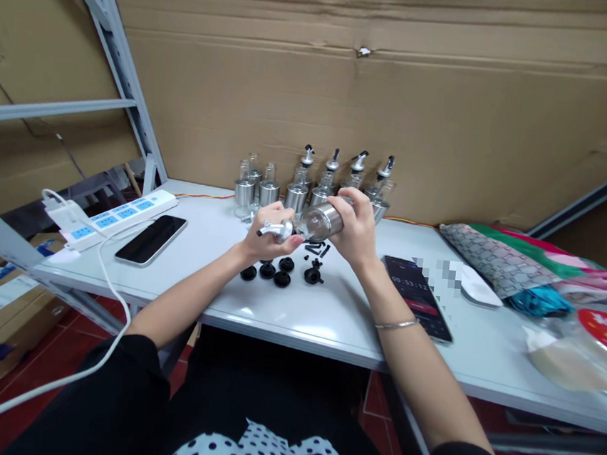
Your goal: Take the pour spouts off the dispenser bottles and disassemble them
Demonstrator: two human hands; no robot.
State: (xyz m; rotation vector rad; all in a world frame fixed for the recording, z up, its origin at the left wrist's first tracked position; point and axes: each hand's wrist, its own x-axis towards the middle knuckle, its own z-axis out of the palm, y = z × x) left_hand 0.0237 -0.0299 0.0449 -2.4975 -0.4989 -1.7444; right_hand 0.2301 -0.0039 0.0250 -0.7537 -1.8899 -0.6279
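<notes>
My right hand is wrapped round the steel-sleeved body of a glass bottle, tilted with its neck toward my left. My left hand is closed round a silver pour spout with a black tip at the bottle's mouth; my fingers hide how far it sits in the neck. Below my hands lie several black stoppers, a black spout part and small black strips. Behind stand steel-sleeved bottles without spouts and several bottles with silver spouts.
At left are a white power strip, its cable and a dark phone. To the right lie a phone showing a timer, a white mouse, patterned fabric and a red-lidded plastic tub. Cardboard backs the table.
</notes>
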